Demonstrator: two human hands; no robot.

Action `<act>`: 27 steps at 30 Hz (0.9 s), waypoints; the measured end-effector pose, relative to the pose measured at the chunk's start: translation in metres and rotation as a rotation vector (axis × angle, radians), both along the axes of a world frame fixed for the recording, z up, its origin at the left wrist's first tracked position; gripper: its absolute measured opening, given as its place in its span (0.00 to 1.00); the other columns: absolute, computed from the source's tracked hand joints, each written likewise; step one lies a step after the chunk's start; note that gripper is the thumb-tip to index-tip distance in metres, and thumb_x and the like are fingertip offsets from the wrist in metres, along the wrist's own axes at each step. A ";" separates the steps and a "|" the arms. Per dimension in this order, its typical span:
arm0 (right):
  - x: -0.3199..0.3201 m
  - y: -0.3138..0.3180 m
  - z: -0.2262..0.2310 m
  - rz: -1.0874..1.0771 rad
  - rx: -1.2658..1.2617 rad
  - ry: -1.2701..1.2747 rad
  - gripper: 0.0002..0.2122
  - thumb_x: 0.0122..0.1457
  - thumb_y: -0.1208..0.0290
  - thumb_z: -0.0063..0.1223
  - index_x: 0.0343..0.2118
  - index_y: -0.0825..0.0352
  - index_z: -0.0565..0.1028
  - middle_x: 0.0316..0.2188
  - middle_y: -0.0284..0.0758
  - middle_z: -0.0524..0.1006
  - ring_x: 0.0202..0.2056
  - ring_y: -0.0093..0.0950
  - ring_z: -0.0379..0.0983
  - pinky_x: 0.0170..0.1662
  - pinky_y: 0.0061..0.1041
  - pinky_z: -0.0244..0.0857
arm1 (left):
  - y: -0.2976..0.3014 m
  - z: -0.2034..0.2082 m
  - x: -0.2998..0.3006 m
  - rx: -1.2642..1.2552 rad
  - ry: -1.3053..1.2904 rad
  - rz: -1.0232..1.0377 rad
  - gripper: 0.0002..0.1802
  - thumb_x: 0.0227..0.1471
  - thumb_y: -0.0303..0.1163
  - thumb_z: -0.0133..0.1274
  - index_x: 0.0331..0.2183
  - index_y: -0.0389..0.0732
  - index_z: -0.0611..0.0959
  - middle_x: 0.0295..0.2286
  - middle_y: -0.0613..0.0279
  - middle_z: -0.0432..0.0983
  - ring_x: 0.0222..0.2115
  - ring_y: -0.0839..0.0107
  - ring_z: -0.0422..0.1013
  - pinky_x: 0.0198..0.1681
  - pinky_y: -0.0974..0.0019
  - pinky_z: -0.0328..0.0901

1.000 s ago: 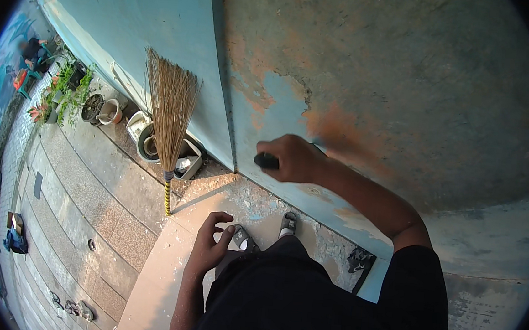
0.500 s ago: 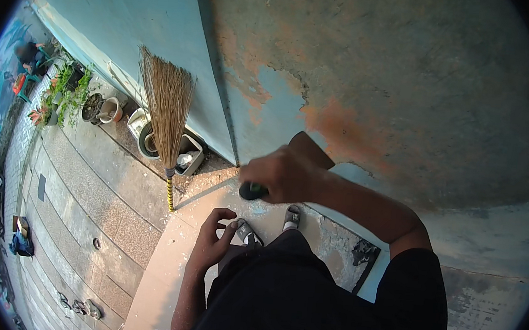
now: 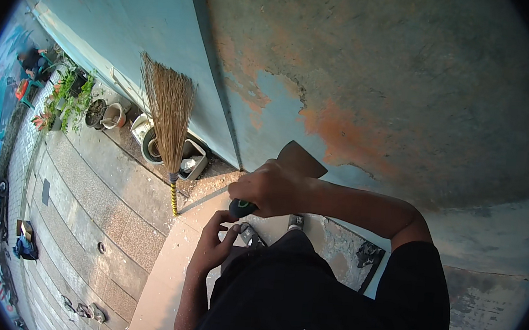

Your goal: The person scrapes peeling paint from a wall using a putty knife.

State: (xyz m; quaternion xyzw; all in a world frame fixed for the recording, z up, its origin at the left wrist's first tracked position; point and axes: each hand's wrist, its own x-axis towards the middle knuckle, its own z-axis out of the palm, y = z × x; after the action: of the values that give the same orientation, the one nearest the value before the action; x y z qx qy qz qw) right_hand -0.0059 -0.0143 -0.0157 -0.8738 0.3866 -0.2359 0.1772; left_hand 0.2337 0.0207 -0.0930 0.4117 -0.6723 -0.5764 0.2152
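Observation:
My right hand (image 3: pixel 270 187) is closed round the dark handle of a scraper (image 3: pixel 302 160), whose wide, flat blade points up toward the wall. The blade sits in front of a patchy wall (image 3: pixel 343 131) with peeling light-blue paint and orange stains; whether it touches the surface I cannot tell. Below the handle's rounded end is my left hand (image 3: pixel 212 245), with its fingers loosely bent and the thumb apart from them. Nothing shows in its grasp. The fingertips come close to the handle end, and contact there is unclear.
A stick broom (image 3: pixel 167 115) leans bristles-up at the blue wall, beside a grey bin (image 3: pixel 195 162) and several plant pots (image 3: pixel 114 115). Paint flakes lie on the pale ledge (image 3: pixel 168 263) by my feet. Shoes (image 3: pixel 95 312) and a bag (image 3: pixel 26 245) rest on the paving. A seated person (image 3: pixel 31 63) is far left.
My right hand has come down and slightly left with the scraper, bringing its handle end close to my left fingers. The blade has tilted and shows more of its flat face.

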 end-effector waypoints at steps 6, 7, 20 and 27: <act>-0.026 -0.020 -0.014 -0.149 0.052 0.047 0.10 0.45 0.73 0.64 0.28 0.63 0.72 0.21 0.36 0.77 0.27 0.39 0.78 0.28 0.37 0.70 | 0.005 0.003 0.007 0.007 -0.005 0.001 0.14 0.60 0.32 0.55 0.44 0.36 0.76 0.41 0.56 0.77 0.46 0.65 0.73 0.49 0.61 0.67; -0.023 -0.017 -0.019 -0.134 0.074 0.067 0.10 0.45 0.73 0.64 0.28 0.63 0.72 0.21 0.37 0.77 0.27 0.40 0.78 0.28 0.38 0.70 | 0.006 0.002 0.008 -0.007 -0.008 -0.005 0.13 0.60 0.32 0.55 0.44 0.36 0.76 0.41 0.56 0.77 0.46 0.65 0.73 0.48 0.61 0.68; 0.007 -0.001 0.023 -0.030 0.000 0.002 0.11 0.47 0.70 0.63 0.32 0.63 0.73 0.21 0.42 0.78 0.28 0.44 0.78 0.30 0.41 0.71 | 0.015 -0.001 0.024 0.015 -0.023 0.019 0.13 0.60 0.30 0.54 0.45 0.36 0.75 0.42 0.55 0.77 0.46 0.64 0.73 0.48 0.61 0.68; -0.007 -0.001 -0.011 -0.100 0.041 0.012 0.10 0.45 0.72 0.64 0.28 0.63 0.72 0.20 0.37 0.76 0.26 0.41 0.77 0.28 0.38 0.69 | 0.017 -0.001 0.022 0.002 0.004 0.026 0.12 0.60 0.30 0.54 0.44 0.36 0.75 0.41 0.56 0.77 0.46 0.65 0.73 0.48 0.61 0.68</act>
State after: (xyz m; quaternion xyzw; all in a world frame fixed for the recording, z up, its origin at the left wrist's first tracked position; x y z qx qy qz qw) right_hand -0.0128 -0.0155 -0.0263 -0.8509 0.4358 -0.2312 0.1807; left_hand 0.2560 0.0374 -0.0936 0.4194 -0.6660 -0.5749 0.2237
